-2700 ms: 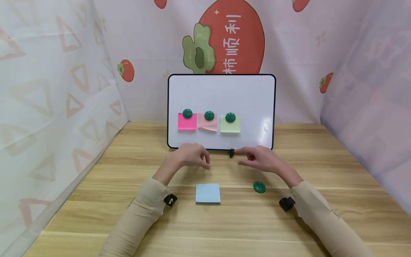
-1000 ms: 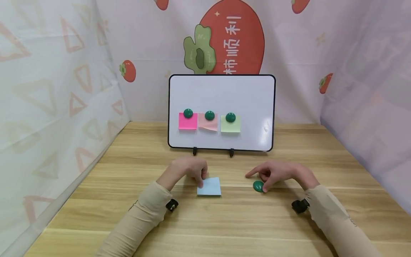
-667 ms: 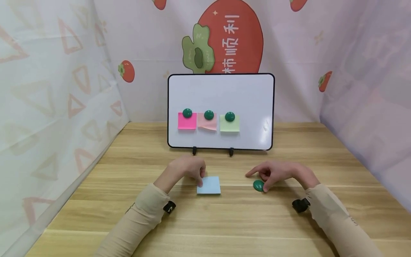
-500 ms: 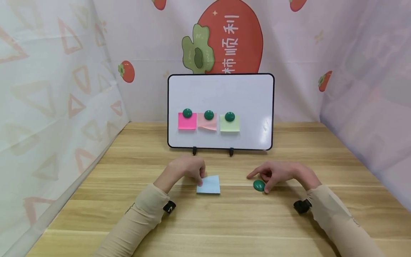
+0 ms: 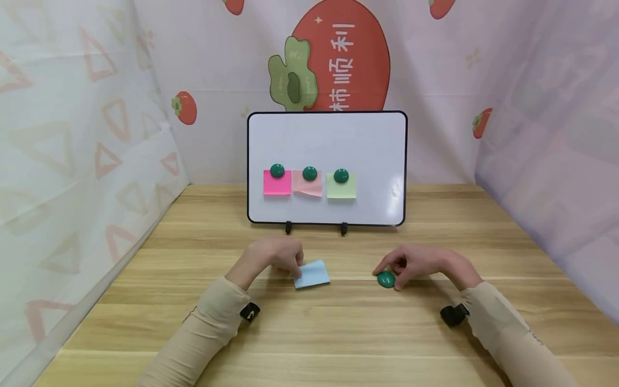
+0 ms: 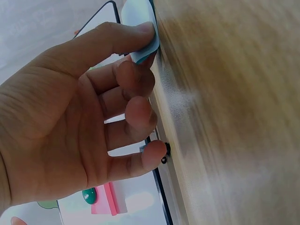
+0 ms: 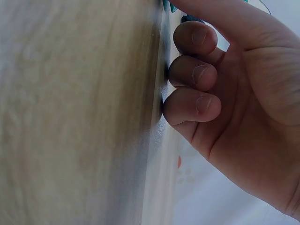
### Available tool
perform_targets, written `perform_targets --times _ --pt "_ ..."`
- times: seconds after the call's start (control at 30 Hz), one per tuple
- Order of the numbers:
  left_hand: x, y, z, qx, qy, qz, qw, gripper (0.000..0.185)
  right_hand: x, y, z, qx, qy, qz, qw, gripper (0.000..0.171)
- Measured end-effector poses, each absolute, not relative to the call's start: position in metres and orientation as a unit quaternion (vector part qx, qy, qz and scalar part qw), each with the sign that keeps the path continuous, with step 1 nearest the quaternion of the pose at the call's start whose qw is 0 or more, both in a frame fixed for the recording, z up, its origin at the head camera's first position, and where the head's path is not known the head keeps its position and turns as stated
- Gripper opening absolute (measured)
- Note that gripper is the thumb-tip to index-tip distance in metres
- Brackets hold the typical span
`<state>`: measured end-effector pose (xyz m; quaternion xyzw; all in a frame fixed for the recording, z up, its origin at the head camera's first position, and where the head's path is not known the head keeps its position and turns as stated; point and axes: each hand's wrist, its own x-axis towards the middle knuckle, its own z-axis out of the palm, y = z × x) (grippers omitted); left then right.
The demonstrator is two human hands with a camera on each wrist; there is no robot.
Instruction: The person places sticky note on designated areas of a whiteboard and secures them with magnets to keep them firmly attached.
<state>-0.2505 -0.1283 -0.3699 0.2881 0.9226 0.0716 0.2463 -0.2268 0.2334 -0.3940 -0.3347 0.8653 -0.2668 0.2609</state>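
Observation:
My left hand [image 5: 280,257] pinches a light blue sticky note [image 5: 311,274] at its left edge, thumb on top; the note lies tilted, close over the table. In the left wrist view the thumb bends the blue sheet [image 6: 140,18] against the forefinger, the other fingers loosely curled. Over to the right, my right hand [image 5: 425,260] has thumb and forefinger on opposite sides of a round green magnet [image 5: 386,279] on the table. Its remaining fingers are curled in the right wrist view, where only a sliver of green shows at the top.
Behind the hands stands a black-framed whiteboard [image 5: 374,145] on small black feet. Green magnets hold a hot pink note [image 5: 277,186], a pale pink note [image 5: 307,186] and a light green note [image 5: 341,190] on it. Printed curtains surround the wooden table [image 5: 314,333].
Both hands came back from the whiteboard's lower edge. The left took hold of the blue note, whose right side has swung up and away; the right forefinger closed in on the green magnet.

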Motion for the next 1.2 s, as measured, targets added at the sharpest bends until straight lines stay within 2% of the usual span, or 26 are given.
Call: perform_targets --times 0.37,0.6,0.9,1.2 --pt "-0.2501 -0.1303 -0.3714 0.279 0.919 0.095 0.262 0.038 -0.2255 0.2319 -0.3944 -0.335 0.863 -0.278 0.256 0.040" --pt "-0.2509 -0.1301 -0.3718 0.287 0.917 0.107 0.257 0.020 -0.2264 0.2318 -0.3950 -0.329 0.864 -0.277 0.260 0.039" --pt "-0.2547 -0.1319 -0.3738 0.287 0.910 0.128 0.270 0.034 -0.2269 0.2319 -0.3957 -0.327 0.866 -0.276 0.260 0.039" --pt "-0.2598 -0.1328 -0.3730 0.315 0.906 0.140 0.245 0.027 -0.2271 0.2323 -0.3957 -0.324 0.866 -0.277 0.261 0.038"
